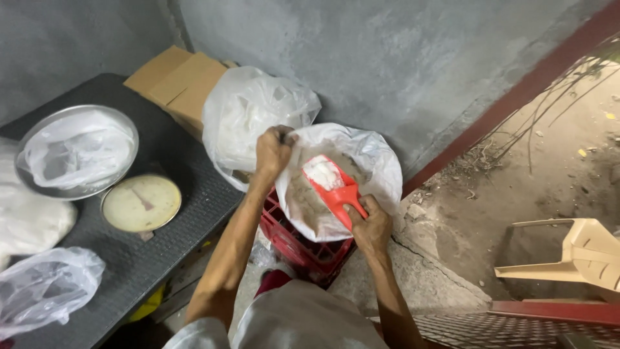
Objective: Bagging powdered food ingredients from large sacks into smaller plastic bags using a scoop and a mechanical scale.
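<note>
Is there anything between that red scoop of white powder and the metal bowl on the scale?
The left hand and forearm, holding the sack's rim, lie between the red scoop in the right hand and the bowl. The sack's raised rim also stands on that side.

A round dial scale (141,202) sits on the dark table (174,168); a steel bowl (39,189) lies just behind it, cardboard boxes (181,81) farther back.

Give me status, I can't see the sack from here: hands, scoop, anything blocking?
Left hand grips sack rim. Right hand holds red scoop, loaded with white powder. Nothing blocking.
</note>
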